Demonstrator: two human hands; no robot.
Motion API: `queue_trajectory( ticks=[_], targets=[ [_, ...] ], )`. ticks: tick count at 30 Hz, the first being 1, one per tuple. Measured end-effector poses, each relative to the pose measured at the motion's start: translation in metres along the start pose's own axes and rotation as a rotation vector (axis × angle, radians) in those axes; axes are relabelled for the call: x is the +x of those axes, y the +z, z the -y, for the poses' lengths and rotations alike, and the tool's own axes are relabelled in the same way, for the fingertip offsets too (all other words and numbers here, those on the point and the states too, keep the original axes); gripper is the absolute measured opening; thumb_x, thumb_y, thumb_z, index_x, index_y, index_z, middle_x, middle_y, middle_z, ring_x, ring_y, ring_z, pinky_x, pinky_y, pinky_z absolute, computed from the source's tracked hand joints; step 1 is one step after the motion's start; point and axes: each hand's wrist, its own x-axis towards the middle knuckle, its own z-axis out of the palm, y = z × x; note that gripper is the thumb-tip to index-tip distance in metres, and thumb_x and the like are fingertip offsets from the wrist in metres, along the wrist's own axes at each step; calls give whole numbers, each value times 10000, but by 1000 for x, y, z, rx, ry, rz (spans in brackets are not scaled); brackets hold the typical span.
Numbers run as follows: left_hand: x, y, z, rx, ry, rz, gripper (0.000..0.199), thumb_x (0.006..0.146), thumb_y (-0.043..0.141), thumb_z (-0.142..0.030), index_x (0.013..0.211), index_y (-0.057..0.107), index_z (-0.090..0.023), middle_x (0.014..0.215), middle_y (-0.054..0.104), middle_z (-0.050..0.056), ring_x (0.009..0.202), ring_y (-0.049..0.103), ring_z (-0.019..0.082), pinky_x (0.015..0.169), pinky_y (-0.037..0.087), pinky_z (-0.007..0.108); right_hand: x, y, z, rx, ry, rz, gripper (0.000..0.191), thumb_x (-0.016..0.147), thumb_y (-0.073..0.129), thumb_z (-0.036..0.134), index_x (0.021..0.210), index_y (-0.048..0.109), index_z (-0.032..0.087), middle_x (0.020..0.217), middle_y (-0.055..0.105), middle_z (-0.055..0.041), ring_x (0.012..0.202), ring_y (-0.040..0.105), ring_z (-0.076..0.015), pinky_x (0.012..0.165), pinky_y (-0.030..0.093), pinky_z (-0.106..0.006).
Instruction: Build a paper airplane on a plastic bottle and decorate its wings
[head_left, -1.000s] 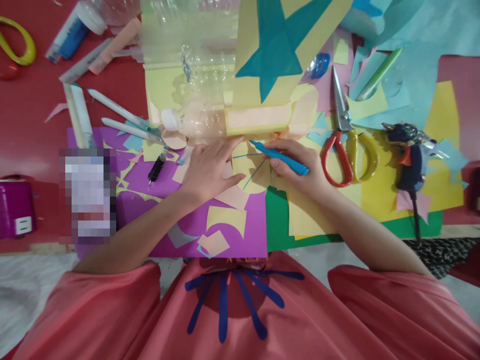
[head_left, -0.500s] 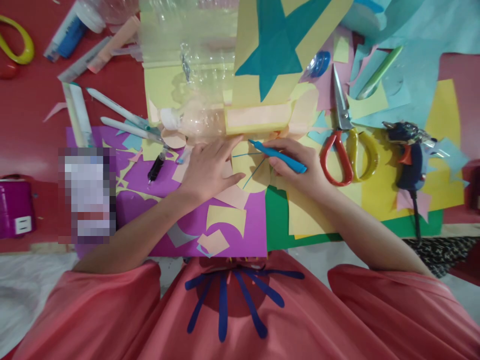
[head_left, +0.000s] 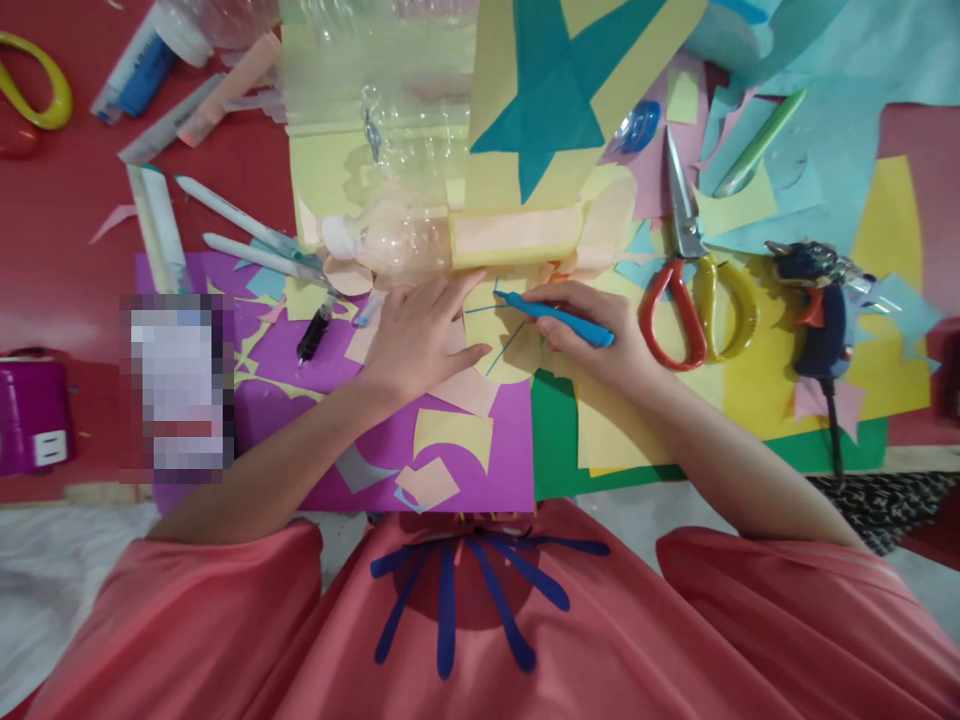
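Note:
My right hand (head_left: 596,325) grips a blue marker (head_left: 562,318), its tip on a pale yellow paper piece (head_left: 517,368) with a rounded lower edge. Several blue lines cross that paper. My left hand (head_left: 420,335) lies flat with fingers spread, pressing on the left side of the paper. Just beyond both hands, a clear plastic bottle (head_left: 405,240) with a white cap and a paper-wrapped body lies on its side. A pink paper scrap (head_left: 472,388) sits under my left thumb.
Scissors (head_left: 684,250) with red and yellow handles lie right of my right hand, then a glue gun (head_left: 821,320). A yellow sheet with a teal star (head_left: 544,110) stands behind the bottle. Markers (head_left: 232,215) and a blurred phone (head_left: 180,385) are at left. Scraps cover a purple sheet (head_left: 300,490).
The marker tip has moved slightly down toward me, leaving a short new blue stroke near the paper's top. My left hand has stayed in place.

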Motion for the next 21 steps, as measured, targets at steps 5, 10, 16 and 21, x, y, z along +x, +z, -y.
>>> queue_trajectory(
  ticks=[5, 10, 16, 21],
  targets=[
    [0, 0, 0, 5, -4, 3, 642, 868, 666, -353, 1437, 400, -223, 1021, 627, 59, 1002, 594, 259, 920, 374, 398, 0, -1, 0, -17, -34, -2, 199, 872, 608, 273, 1019, 715, 194, 962, 753, -52, 818, 700, -171, 738, 570, -304],
    [0, 0, 0, 2, -8, 11, 646, 869, 658, -358, 1444, 397, -224, 1035, 624, 60, 1002, 590, 259, 932, 371, 406, 1, -2, 2, -15, -70, 14, 192, 876, 604, 280, 990, 724, 184, 930, 758, -53, 813, 701, -168, 727, 565, -294],
    [2, -1, 0, -2, -23, 27, 666, 860, 667, -338, 1454, 400, -198, 1051, 630, 71, 1018, 596, 265, 964, 366, 421, 1, -3, 1, -35, -107, 41, 206, 896, 590, 340, 970, 727, 206, 899, 755, -49, 789, 687, -172, 703, 544, -308],
    [2, 0, 0, -10, -14, 13, 653, 860, 647, -351, 1450, 402, -215, 1058, 640, 67, 1019, 597, 259, 982, 367, 424, 0, -3, -2, -22, -159, 49, 210, 913, 573, 344, 949, 732, 211, 857, 746, -46, 789, 682, -175, 719, 534, -318]
  ],
)
